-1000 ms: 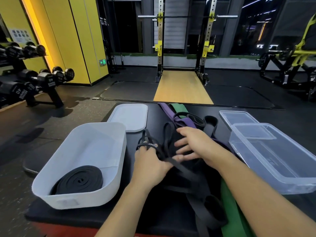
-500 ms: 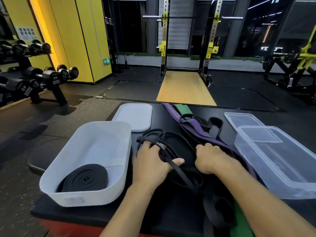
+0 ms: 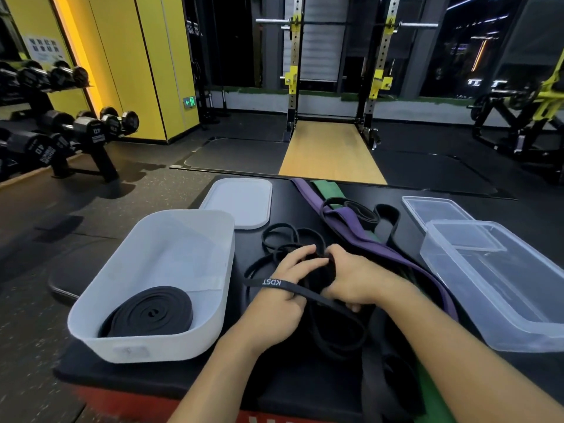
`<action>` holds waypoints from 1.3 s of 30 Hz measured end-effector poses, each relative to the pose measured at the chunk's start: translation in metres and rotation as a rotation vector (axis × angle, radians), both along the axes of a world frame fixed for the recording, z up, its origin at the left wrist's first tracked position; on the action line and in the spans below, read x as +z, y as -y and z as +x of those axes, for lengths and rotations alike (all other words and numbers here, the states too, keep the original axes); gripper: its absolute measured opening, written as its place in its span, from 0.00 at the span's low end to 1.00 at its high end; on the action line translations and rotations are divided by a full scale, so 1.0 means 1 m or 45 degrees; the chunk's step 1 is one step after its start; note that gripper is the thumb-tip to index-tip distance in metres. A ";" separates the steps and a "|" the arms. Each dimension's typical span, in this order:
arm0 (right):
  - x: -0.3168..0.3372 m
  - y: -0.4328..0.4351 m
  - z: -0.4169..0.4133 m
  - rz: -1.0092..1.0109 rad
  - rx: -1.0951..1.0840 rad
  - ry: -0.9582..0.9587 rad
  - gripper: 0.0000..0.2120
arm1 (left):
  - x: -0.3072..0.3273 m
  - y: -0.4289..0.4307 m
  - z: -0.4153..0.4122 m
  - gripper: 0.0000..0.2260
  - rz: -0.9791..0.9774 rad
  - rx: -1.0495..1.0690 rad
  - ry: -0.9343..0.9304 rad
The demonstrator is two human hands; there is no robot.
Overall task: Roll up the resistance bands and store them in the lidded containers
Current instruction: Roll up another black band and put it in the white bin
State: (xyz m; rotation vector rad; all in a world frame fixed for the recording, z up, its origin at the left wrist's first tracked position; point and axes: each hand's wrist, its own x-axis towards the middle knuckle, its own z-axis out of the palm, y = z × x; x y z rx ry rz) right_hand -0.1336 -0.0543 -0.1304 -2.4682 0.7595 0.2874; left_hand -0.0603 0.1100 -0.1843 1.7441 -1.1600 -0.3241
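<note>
A thin black resistance band (image 3: 287, 239) lies in tangled loops on the black bench top (image 3: 171, 374). My left hand (image 3: 283, 288) and my right hand (image 3: 351, 279) meet at its middle, both gripping a bunched part of it; a strand printed KDST crosses my left hand. A rolled black band (image 3: 149, 312) lies inside the white container (image 3: 183, 236) at the left. A purple band (image 3: 360, 236) and a green band (image 3: 326, 190) lie beyond my hands. A clear container (image 3: 500, 319) stands at the right.
The white lid (image 3: 241, 203) lies behind the white container; a clear lid (image 3: 433, 209) lies behind the clear one. Wider black bands (image 3: 384, 392) and green band hang over the near edge. A dumbbell rack (image 3: 61, 129) stands at the left, a squat rack (image 3: 335, 80) ahead.
My hands have come together on the thin black band and bunched it between them. The loops have shifted toward the far side, and a strand now lies over my left hand.
</note>
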 end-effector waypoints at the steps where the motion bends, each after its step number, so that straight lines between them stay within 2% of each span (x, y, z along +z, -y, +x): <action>1: -0.004 0.002 0.004 -0.054 -0.070 0.010 0.24 | -0.001 0.000 0.000 0.36 -0.008 -0.030 0.002; 3: -0.011 0.006 0.012 -0.011 -0.205 0.101 0.06 | -0.004 -0.002 0.000 0.35 -0.023 -0.058 0.015; 4: -0.012 0.007 0.016 0.075 -0.284 0.192 0.05 | -0.005 -0.002 0.001 0.33 -0.037 -0.032 0.034; 5: -0.013 0.010 0.020 0.215 -0.390 0.343 0.06 | -0.007 -0.002 0.002 0.31 -0.049 0.017 0.050; 8: -0.007 0.020 0.032 0.671 -0.752 1.002 0.05 | -0.011 0.000 0.002 0.22 -0.048 0.191 0.076; 10: 0.004 0.026 0.040 0.925 -0.796 1.341 0.09 | -0.013 0.000 0.000 0.16 -0.003 0.228 0.105; 11: 0.008 0.029 0.042 1.076 -0.734 1.428 0.13 | -0.015 0.001 -0.001 0.14 0.036 0.245 0.146; 13: 0.009 0.034 0.042 1.197 -0.605 1.358 0.28 | -0.016 0.002 -0.002 0.11 0.126 0.283 0.255; 14: 0.007 0.037 0.041 1.097 -0.551 1.233 0.35 | -0.016 0.003 -0.003 0.11 0.165 0.295 0.310; 16: -0.002 0.039 0.035 0.700 -0.466 0.979 0.38 | -0.014 0.004 -0.005 0.12 0.222 0.291 0.373; 18: -0.007 0.036 0.030 0.358 -0.455 0.897 0.34 | -0.010 0.004 -0.007 0.14 0.261 0.251 0.379; 21: -0.012 0.032 0.024 0.113 -0.417 0.868 0.28 | -0.006 0.002 -0.011 0.19 0.261 0.159 0.402; 23: -0.010 0.025 0.021 0.041 -0.334 0.693 0.27 | -0.003 0.000 -0.013 0.19 0.239 0.203 0.369; 25: -0.010 0.018 0.018 -0.050 -0.228 0.467 0.31 | 0.002 -0.001 -0.014 0.14 0.182 0.325 0.274; 27: -0.012 0.014 0.017 -0.194 -0.168 0.277 0.30 | 0.002 -0.001 -0.014 0.15 0.181 0.397 0.260; 29: -0.011 0.017 0.018 -0.277 -0.185 0.168 0.19 | -0.001 0.000 -0.014 0.16 0.217 0.406 0.339; 31: -0.006 0.021 0.022 -0.314 -0.233 0.192 0.08 | -0.004 0.001 -0.013 0.18 0.228 0.414 0.398; 33: -0.003 0.025 0.027 -0.117 -0.389 0.474 0.07 | -0.006 0.000 -0.013 0.18 0.218 0.421 0.425; 36: 0.000 0.028 0.038 0.735 -0.543 1.148 0.12 | -0.006 -0.001 -0.013 0.12 0.233 0.418 0.404; 37: 0.000 0.031 0.040 0.965 -0.506 1.243 0.17 | -0.006 -0.001 -0.013 0.11 0.231 0.417 0.396; 38: -0.001 0.033 0.039 1.074 -0.479 1.240 0.24 | -0.006 -0.001 -0.013 0.10 0.225 0.409 0.392; 39: -0.002 0.035 0.038 1.051 -0.454 1.180 0.29 | -0.005 -0.001 -0.013 0.09 0.216 0.399 0.396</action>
